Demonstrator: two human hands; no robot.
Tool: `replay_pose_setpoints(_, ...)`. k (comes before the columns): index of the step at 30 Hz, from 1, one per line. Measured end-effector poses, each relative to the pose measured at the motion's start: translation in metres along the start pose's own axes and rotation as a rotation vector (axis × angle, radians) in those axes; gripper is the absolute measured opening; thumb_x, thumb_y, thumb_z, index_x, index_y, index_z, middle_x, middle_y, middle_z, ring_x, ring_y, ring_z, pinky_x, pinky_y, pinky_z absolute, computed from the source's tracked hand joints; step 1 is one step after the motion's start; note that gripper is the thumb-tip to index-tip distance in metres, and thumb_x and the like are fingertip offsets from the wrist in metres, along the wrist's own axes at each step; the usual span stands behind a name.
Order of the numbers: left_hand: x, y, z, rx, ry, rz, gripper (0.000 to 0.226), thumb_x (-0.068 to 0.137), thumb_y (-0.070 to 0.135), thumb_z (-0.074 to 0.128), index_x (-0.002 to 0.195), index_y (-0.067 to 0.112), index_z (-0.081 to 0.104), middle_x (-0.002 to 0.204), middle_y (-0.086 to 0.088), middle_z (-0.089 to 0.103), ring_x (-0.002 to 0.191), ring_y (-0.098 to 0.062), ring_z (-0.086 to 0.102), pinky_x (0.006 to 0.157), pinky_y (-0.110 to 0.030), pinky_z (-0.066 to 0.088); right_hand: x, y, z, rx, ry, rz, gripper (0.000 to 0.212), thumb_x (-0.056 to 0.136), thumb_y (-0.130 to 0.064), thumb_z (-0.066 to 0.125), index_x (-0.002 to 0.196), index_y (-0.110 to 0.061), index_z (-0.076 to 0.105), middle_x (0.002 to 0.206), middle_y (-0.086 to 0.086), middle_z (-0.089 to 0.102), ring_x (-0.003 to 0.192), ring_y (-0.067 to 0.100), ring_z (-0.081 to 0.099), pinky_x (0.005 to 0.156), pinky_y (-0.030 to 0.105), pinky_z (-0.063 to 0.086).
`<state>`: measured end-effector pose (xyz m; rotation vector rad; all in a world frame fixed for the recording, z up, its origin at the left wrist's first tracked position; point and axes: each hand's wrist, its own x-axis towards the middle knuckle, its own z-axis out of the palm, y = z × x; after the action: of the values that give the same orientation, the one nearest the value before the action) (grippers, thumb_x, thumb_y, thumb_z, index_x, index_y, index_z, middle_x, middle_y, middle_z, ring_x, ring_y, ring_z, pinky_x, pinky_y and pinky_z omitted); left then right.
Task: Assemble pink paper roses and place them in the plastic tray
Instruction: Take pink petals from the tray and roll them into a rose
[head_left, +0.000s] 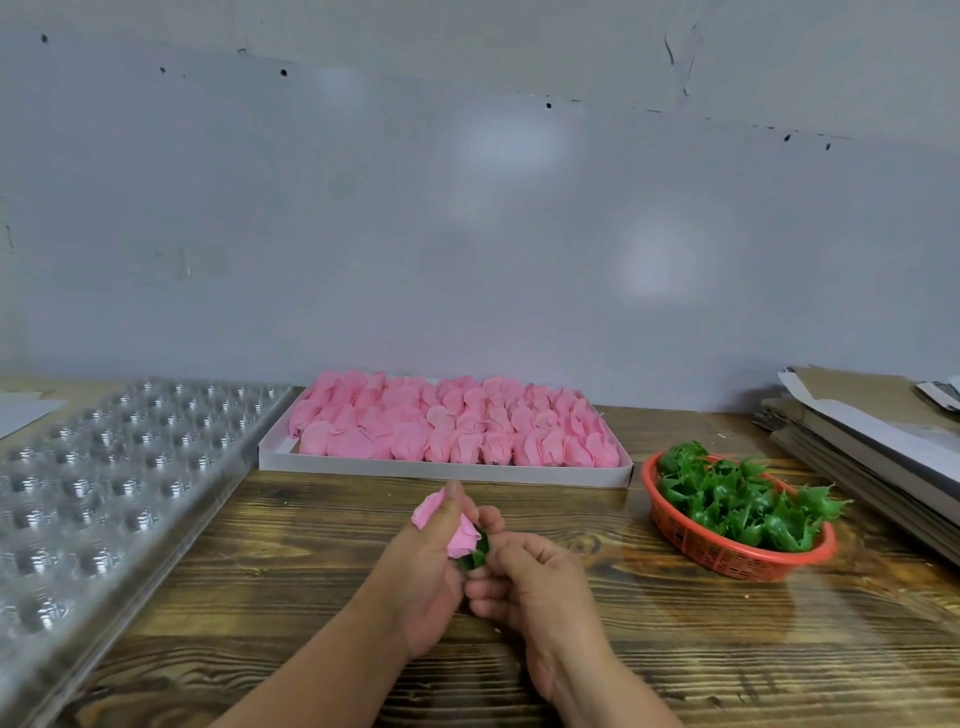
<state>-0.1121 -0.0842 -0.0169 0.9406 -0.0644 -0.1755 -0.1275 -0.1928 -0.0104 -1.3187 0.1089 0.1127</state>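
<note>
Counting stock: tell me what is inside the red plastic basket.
The red plastic basket holds a heap of green plastic leaf-shaped calyx pieces, piled above its rim. The heap covers the basket's floor, so whatever lies beneath it cannot be seen.

Wooden table (571, 691); grey wall (467, 208) behind; stacked cardboard sheets (857, 441) at right edge.

The table (675, 649) was dark, streaky-grained wood with a slight sheen. The plastic tray (104, 493) was clear and glossy, its cups glinting. The pink roses (452, 426) looked like soft matt paper in a white cardboard box (441, 473). Shiny green plastic leaves (737, 499) filled a red plastic mesh basket (727, 561).
</note>
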Motion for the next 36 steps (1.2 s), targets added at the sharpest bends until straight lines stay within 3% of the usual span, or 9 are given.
replay_pose_setpoints(4,0.0010,-0.0020,-0.0001,0.032,0.021,-0.021,0.035,0.082,0.046,0.053,0.071,0.013,0.056,0.084,-0.006,0.063,0.048,-0.016,0.049,0.041,-0.024,0.039,-0.0018,-0.0011,0.0013,0.005,-0.050,0.034,0.024,0.090,-0.002,0.050,0.072,-0.005,0.065,0.058,0.016,0.062,0.047,0.019,0.059,0.044,0.024,0.049)
replay_pose_setpoints(9,0.0021,-0.0018,-0.0007,-0.062,0.056,-0.077,0.037,0.078,0.050,0.053,0.070,0.014,0.053,0.084,-0.007,0.068,0.051,-0.020,0.050,0.045,-0.026,0.035,-0.0009,0.0013,0.0029,-0.091,-0.010,0.037,0.020,0.088,0.003,0.044,0.073,-0.001,0.057,0.050,0.016,0.056,0.037,0.017,0.051,0.036,0.021,0.043)
replay_pose_setpoints(13,0.0020,-0.0011,0.0002,-0.119,0.063,-0.079,0.037,0.079,0.049,0.052,0.066,0.014,0.054,0.087,-0.012,0.064,0.048,-0.021,0.052,0.038,-0.024,0.037,-0.0012,0.0015,0.0044,-0.131,0.007,0.009,0.021,0.088,0.002,0.046,0.069,-0.004,0.054,0.047,0.013,0.052,0.034,0.016,0.047,0.034,0.021,0.038)
replay_pose_setpoints(20,0.0013,0.0006,-0.0002,-0.145,0.045,-0.078,0.038,0.080,0.048,0.052,0.059,0.016,0.056,0.081,-0.010,0.064,0.048,-0.020,0.052,0.036,-0.025,0.038,-0.0011,0.0033,0.0031,-0.121,-0.048,-0.005,0.017,0.088,-0.007,0.059,0.071,-0.001,0.059,0.050,0.012,0.053,0.039,0.016,0.048,0.039,0.023,0.043)
replay_pose_setpoints(25,0.0025,0.0015,-0.0010,-0.152,0.044,-0.089,0.038,0.078,0.048,0.053,0.061,0.015,0.056,0.080,-0.011,0.065,0.049,-0.020,0.052,0.038,-0.027,0.040,0.0003,0.0031,0.0010,-0.073,-0.045,0.032,0.021,0.089,-0.002,0.054,0.070,-0.002,0.060,0.048,0.012,0.054,0.040,0.016,0.050,0.040,0.023,0.047)
replay_pose_setpoints(31,0.0037,-0.0010,-0.0022,0.058,0.133,0.022,0.037,0.074,0.051,0.056,0.067,0.015,0.056,0.086,-0.005,0.066,0.060,-0.017,0.053,0.055,-0.030,0.044,-0.0035,0.0017,0.0021,-0.005,-0.105,0.046,0.021,0.088,-0.003,0.060,0.069,0.000,0.068,0.057,0.014,0.061,0.042,0.014,0.054,0.043,0.023,0.049)
replay_pose_setpoints(36,-0.0003,-0.0033,0.0027,0.317,0.135,0.142,0.036,0.074,0.055,0.054,0.058,0.025,0.064,0.083,-0.009,0.057,0.050,-0.011,0.047,0.046,-0.026,0.039,-0.0023,0.0027,0.0023,0.038,-0.098,0.060,0.024,0.088,-0.003,0.060,0.065,-0.001,0.066,0.056,0.014,0.061,0.043,0.016,0.055,0.044,0.024,0.049)
